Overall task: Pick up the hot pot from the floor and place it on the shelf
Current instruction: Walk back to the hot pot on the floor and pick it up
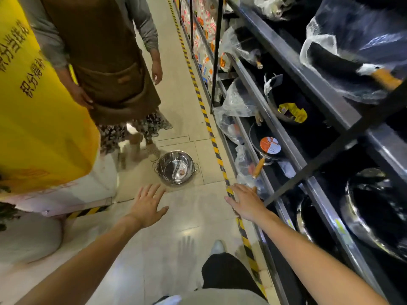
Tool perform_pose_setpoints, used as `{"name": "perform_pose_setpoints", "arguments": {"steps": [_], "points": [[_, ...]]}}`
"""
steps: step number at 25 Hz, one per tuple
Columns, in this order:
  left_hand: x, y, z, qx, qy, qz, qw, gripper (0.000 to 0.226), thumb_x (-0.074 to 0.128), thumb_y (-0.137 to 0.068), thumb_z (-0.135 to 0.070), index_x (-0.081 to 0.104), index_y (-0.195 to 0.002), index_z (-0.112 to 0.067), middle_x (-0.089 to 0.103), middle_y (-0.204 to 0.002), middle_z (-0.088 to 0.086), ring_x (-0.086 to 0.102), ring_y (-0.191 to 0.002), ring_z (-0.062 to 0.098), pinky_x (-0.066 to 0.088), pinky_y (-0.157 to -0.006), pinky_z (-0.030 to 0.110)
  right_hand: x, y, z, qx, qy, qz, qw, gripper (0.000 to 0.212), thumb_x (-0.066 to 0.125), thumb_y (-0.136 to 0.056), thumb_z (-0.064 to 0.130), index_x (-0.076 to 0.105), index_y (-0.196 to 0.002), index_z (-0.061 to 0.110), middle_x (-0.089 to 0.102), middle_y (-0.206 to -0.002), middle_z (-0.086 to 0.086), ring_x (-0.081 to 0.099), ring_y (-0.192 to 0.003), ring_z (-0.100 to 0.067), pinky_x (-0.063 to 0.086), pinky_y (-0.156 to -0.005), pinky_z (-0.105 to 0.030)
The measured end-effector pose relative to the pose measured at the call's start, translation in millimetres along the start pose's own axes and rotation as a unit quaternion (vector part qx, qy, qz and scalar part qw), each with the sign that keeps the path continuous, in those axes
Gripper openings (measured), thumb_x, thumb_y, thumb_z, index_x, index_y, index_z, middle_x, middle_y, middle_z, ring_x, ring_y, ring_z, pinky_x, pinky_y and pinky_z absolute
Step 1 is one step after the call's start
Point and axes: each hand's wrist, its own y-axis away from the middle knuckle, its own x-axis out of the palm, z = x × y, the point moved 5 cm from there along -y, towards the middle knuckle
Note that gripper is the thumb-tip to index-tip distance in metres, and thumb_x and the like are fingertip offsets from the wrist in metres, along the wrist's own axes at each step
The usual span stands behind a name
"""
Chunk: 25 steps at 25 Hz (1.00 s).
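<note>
The shiny hot pot [175,167] sits on the floor [189,216], right side up, in the middle of the shop aisle. It has a small handle on each side. It looks like it has a wall down the middle inside.

Both hands reach out toward it but do not touch it. The left hand [148,206] is just below the pot. The right hand [246,202] is off to the side, near the striped tape [217,150]. The fingers on both hands are spread open and hold nothing.

So this looks like the very first step: getting to the pot. Next, I think each hand needs to go to one handle and close on it.

The shelf [284,133] on the right is full of dark pans. Another person [105,62] stands just behind the pot.
</note>
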Motion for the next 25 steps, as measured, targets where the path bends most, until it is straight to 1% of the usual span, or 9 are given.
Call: {"name": "perform_pose_setpoints", "arguments": {"steps": [3,5,8,12,16,20,22,25], "points": [[-14.4,-63.0,-3.9,0.002,0.019,0.008,1.000,0.072,0.038,-0.096,-0.058,0.021,-0.155,-0.022,0.015,-0.166,0.003,0.007,-0.153,0.028,0.000,-0.123,0.045,-27.1,-62.3,-13.2,0.003,-0.007,0.015,1.000,0.067,0.041,-0.101,0.056,0.038,-0.154,0.015,0.034,-0.162,-0.007,0.025,-0.149,-0.024,0.021,-0.118,-0.039],[-25.3,-101.0,-4.9,0.002,0.034,0.028,0.999,0.072,0.039,-0.096,-0.057,0.021,-0.155,-0.021,0.015,-0.166,0.004,0.007,-0.153,0.028,0.000,-0.123,0.046,-45.7,-99.1,-15.8,0.013,-0.016,0.027,0.999,0.066,0.042,-0.102,0.055,0.039,-0.153,0.014,0.037,-0.160,-0.008,0.028,-0.148,-0.026,0.024,-0.117,-0.039],[-35.1,-162.8,2.9,0.002,0.040,0.039,0.998,0.074,0.038,-0.095,-0.058,0.018,-0.156,-0.022,0.013,-0.166,0.003,0.006,-0.153,0.028,0.001,-0.124,0.046,-63.9,-156.5,-15.7,0.028,-0.030,0.041,0.998,0.066,0.042,-0.102,0.054,0.036,-0.155,0.015,0.032,-0.163,-0.007,0.024,-0.151,-0.025,0.022,-0.119,-0.039],[-37.4,-239.9,16.6,0.010,0.035,0.076,0.996,0.077,0.037,-0.095,-0.058,0.014,-0.158,-0.020,0.010,-0.167,0.007,0.004,-0.153,0.029,0.001,-0.124,0.047,-72.1,-221.8,-7.1,0.046,-0.039,0.043,0.997,0.065,0.041,-0.102,0.053,0.033,-0.157,0.018,0.029,-0.164,-0.005,0.022,-0.152,-0.024,0.022,-0.120,-0.039],[-36.3,-306.8,29.4,0.015,0.018,0.107,0.994,0.078,0.033,-0.096,-0.058,0.009,-0.158,-0.017,0.004,-0.167,0.011,0.000,-0.154,0.031,0.000,-0.123,0.047,-75.4,-287.2,7.7,0.054,-0.036,0.046,0.997,0.062,0.045,-0.103,0.049,0.038,-0.154,0.017,0.035,-0.161,-0.005,0.026,-0.150,-0.024,0.023,-0.120,-0.036],[-32.0,-360.4,59.2,-0.013,0.056,0.119,0.991,0.077,0.036,-0.095,-0.057,0.016,-0.158,-0.017,0.008,-0.167,0.010,0.005,-0.153,0.031,0.005,-0.122,0.047,-76.6,-361.0,15.9,0.052,-0.035,0.086,0.994,0.059,0.048,-0.102,0.045,0.041,-0.151,0.014,0.040,-0.157,-0.008,0.032,-0.146,-0.027,0.029,-0.118,-0.040],[-24.6,-389.5,83.5,-0.054,0.072,0.138,0.986,0.076,0.037,-0.095,-0.056,0.016,-0.157,-0.018,0.009,-0.167,0.009,0.006,-0.153,0.032,0.007,-0.123,0.047,-73.3,-407.7,17.5,0.042,-0.030,0.114,0.992,0.057,0.047,-0.102,0.044,0.042,-0.151,0.014,0.043,-0.154,-0.008,0.035,-0.143,-0.028,0.031,-0.116,-0.040],[-7.7,-430.8,124.3,-0.128,0.105,0.154,0.974,0.076,0.039,-0.095,-0.053,0.012,-0.157,-0.018,0.009,-0.167,0.010,0.007,-0.152,0.033,0.006,-0.123,0.047,-54.3,-482.2,12.5,0.045,-0.031,0.175,0.983,0.060,0.046,-0.102,0.045,0.036,-0.154,0.018,0.041,-0.157,-0.007,0.033,-0.145,-0.027,0.029,-0.117,-0.041]]}}
